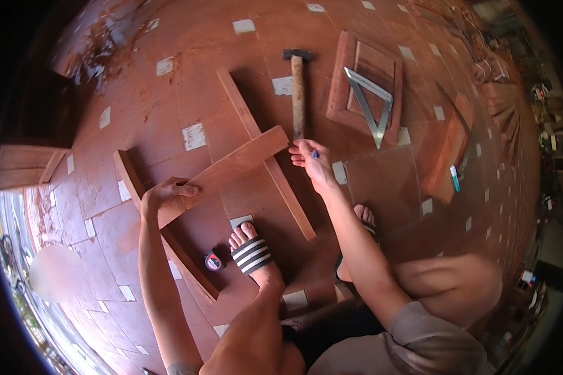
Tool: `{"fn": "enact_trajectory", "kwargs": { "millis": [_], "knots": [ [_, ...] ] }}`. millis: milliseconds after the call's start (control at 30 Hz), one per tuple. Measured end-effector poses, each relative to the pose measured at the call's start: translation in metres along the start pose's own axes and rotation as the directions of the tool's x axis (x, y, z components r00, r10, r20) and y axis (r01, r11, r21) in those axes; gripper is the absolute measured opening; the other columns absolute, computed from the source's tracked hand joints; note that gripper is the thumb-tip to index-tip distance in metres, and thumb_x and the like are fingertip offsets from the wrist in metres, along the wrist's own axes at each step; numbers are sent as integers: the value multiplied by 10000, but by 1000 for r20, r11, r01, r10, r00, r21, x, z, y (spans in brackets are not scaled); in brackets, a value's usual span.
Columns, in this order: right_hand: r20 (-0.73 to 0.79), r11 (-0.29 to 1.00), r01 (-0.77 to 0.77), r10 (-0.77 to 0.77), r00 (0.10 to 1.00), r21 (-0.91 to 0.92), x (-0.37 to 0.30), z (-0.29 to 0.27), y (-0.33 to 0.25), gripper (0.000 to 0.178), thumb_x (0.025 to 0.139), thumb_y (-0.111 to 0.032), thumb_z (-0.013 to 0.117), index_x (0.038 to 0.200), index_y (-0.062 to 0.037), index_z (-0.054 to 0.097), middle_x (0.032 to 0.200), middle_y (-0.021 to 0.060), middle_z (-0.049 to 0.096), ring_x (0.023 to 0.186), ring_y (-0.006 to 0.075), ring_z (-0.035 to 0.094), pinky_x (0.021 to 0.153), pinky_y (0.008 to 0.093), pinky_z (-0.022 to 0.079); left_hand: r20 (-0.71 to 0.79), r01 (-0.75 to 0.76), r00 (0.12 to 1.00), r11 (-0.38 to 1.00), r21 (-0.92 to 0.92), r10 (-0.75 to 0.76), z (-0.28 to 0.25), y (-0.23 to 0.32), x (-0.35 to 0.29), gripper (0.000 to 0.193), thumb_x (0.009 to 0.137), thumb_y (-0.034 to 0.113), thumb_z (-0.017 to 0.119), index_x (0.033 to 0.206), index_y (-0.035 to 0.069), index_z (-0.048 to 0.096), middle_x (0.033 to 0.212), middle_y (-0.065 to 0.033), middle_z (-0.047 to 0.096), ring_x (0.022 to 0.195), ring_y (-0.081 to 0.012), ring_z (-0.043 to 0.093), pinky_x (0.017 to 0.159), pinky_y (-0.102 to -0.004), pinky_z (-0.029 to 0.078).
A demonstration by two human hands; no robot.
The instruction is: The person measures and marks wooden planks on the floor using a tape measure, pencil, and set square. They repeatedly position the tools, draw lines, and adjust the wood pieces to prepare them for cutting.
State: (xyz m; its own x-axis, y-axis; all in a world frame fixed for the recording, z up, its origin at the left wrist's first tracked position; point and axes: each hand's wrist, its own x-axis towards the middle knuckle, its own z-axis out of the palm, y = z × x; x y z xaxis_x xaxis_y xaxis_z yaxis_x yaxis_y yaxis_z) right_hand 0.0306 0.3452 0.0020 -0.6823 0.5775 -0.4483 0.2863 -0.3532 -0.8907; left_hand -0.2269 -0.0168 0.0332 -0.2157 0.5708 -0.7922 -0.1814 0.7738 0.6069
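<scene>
A flat wooden board (231, 167) lies slantwise across two narrower wooden strips. My left hand (171, 192) is closed on its left end, thumb on top. Beneath that end runs the left strip (191, 269); the right strip (291, 200) passes under the board closer to its other end. My right hand (311, 161) is closed just right of the board's far end, with the blue tip of a pen (315, 154) showing among its fingers. Most of the pen is hidden. Right above that hand is the wooden handle of a hammer (299, 94), lying on the floor.
A tape measure (214, 260) lies beside my left foot. Upper right, a metal triangle square (375, 106) rests on a framed wooden panel (344, 81). A wood block (445, 153) with a teal-handled tool (455, 178) lies farther right. Wooden furniture (28, 165) stands at left.
</scene>
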Motion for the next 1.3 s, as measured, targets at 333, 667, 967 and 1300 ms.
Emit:
{"fn": "enact_trajectory", "kwargs": {
  "millis": [333, 667, 967, 1300],
  "knots": [
    [-15, 996, -3, 5, 1000, 94, -5, 7, 16, 432, 1137, -357, 614, 1326, 26, 679, 1048, 136, 789, 847, 149, 736, 767, 309, 627, 123, 23, 992, 874, -485, 42, 2, -10, -3, 595, 828, 263, 851, 1262, -90, 650, 1069, -175, 745, 941, -269, 741, 883, -393, 588],
    [206, 951, 269, -236, 950, -152, -24, -20, 9, 809, 898, -338, 922, 1475, 113, 577, 1227, 258, 773, 1115, 255, 772, 946, 371, 634, -536, 99, 747, 733, 673, 392, 111, 9, -44, 664, 670, 471, 955, 1098, 25, 713, 921, -229, 770, 847, -422, 764, 786, -528, 587],
    [253, 985, 169, -172, 952, 35, -11, -10, 22, 678, 889, -109, 914, 1469, 58, 605, 1176, 113, 770, 984, 138, 757, 900, 296, 638, -595, 136, 626, 681, 720, 504, 125, -14, -42, 649, 660, 462, 959, 1130, 87, 715, 963, -148, 759, 892, -380, 746, 800, -489, 591],
    [401, 993, 80, -38, 915, -88, -7, -24, 5, 579, 1013, -167, 804, 1495, 64, 581, 1405, 84, 683, 1283, 154, 636, 1143, 304, 457, -603, 113, 649, 725, 679, 464, 116, -2, -66, 634, 664, 579, 903, 1061, 129, 698, 1073, -120, 793, 1009, -356, 766, 828, -499, 613]
  ]
}}
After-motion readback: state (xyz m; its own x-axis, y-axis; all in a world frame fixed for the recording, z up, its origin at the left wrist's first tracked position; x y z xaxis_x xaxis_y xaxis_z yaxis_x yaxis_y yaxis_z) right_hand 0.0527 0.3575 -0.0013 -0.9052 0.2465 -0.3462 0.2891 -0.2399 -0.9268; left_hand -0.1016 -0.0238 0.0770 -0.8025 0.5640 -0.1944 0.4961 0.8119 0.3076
